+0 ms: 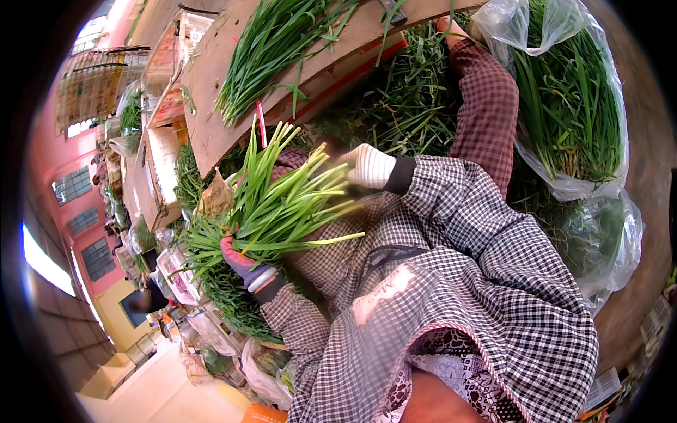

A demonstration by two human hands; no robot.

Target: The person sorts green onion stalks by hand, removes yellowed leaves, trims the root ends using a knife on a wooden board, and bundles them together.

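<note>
My left hand [246, 261], in a pink and purple glove, grips a loose bunch of green leafy stalks, likely garlic chives [285, 206]. Their pale cut ends fan out towards my right hand [370, 166], which wears a white ribbed glove. That hand is curled beside the stalk ends; its fingertips are blurred, so whether it pinches anything is unclear. The bunch is held above my lap, over a checked smock [449, 275]. Beyond it, another pile of chives [280, 47] lies on a wooden board [211, 121].
A dark-handled tool [393, 11] lies at the board's far edge. Loose leaf trimmings [407, 95] cover the ground between my legs. At right stands a clear plastic bag [624, 121] full of chives [571, 106]. More greens [232, 301] are heaped at my left.
</note>
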